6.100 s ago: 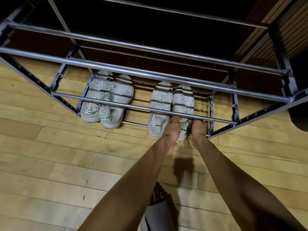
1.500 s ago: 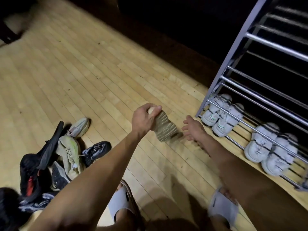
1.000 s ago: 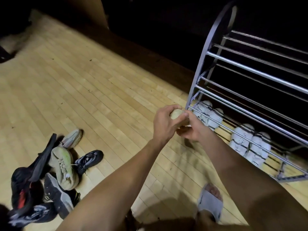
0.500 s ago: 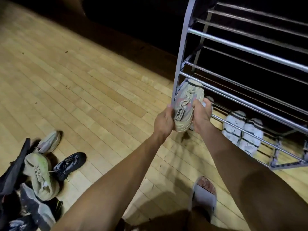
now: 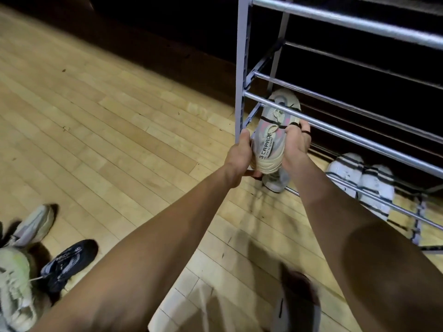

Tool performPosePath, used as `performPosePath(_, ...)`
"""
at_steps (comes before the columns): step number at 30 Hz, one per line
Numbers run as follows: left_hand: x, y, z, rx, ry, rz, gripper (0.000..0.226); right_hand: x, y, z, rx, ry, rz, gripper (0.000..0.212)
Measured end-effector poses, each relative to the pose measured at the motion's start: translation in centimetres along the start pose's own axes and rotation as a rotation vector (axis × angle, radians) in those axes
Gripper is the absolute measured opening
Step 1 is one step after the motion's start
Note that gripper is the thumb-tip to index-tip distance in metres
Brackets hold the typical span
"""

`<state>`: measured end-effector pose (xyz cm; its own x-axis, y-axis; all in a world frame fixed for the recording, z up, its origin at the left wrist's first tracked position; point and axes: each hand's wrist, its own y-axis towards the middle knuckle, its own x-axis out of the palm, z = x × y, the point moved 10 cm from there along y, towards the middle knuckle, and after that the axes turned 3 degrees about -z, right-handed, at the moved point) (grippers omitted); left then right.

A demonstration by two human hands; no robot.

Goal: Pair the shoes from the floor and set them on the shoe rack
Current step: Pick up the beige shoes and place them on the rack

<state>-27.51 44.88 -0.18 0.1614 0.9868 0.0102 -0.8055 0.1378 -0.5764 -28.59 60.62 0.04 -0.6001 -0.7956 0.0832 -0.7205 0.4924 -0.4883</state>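
Head view, looking down at the left end of a metal shoe rack (image 5: 240,68) standing on a wooden floor (image 5: 107,121). Both hands grasp one beige sneaker (image 5: 273,137) at the rack's front left corner. The left hand (image 5: 239,156) is clenched around the heel's left side, its thumb just beside the rack's front upright. The right hand (image 5: 296,144) grips the sneaker's right side, its fingers curled over the upper and the dark laces. The sneaker is held heel toward the camera, toe pointing into the rack, with its toe passing beneath a front rail (image 5: 335,130) of the rack. Black lettering runs along its heel strip, and a pink patch shows on the upper. It is lifted clear of the floor; whether it touches the rail cannot be told.

On the rack's lowest tier, right of the held sneaker, lies a pair of white shoes (image 5: 362,180), side by side. Directly below the hands, part of another pale shoe (image 5: 275,183) rests on the same tier, mostly hidden.

Well away from the rack, at the lower left of the floor, loose shoes lie together: a black sneaker (image 5: 69,262), a pale green sneaker (image 5: 14,281) and a grey-beige sneaker (image 5: 33,226); these appear blurred.
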Motion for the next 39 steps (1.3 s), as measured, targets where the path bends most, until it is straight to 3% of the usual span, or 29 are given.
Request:
performPosePath(6,0.7,3.3,-1.0,-0.013,-0.035,0.001,0.058,-0.1,3.9,1.2,0.001,0.060,0.008,0.050)
performPosePath(12,1.7,4.5,-0.3,0.035,0.012,0.020,0.046,-1.7,6.6,1.6,0.011,0.060,0.089,0.004)
performPosePath(16,4.3,4.3,1.5,0.109,0.128,0.026,0.045,-2.8,7.5,2.0,0.069,-0.106,0.022,0.037)
performPosePath(18,5.8,4.5,1.8,0.134,0.192,0.006,0.053,-4.2,8.1,1.8,0.056,-0.175,0.041,0.032)
performPosePath(21,7.7,4.6,2.0,0.132,0.244,-0.029,0.062,-6.9,9.1,-0.6,-0.096,-0.198,0.197,0.006)
performPosePath(25,9.2,4.5,2.0,0.157,0.246,-0.073,0.067,-8.2,9.7,-0.8,-0.126,-0.143,0.194,0.008)
performPosePath(31,7.8,4.8,1.7,0.162,0.189,-0.018,0.065,-6.4,9.4,0.2,-0.091,0.079,0.079,0.047)
performPosePath(36,6.7,5.1,1.8,0.178,0.218,-0.009,0.059,-5.1,8.7,0.1,-0.095,0.047,0.058,0.029)
performPosePath(39,7.5,5.3,1.5,0.182,0.231,-0.081,0.065,-5.7,8.5,0.1,-0.082,0.006,0.130,0.029)
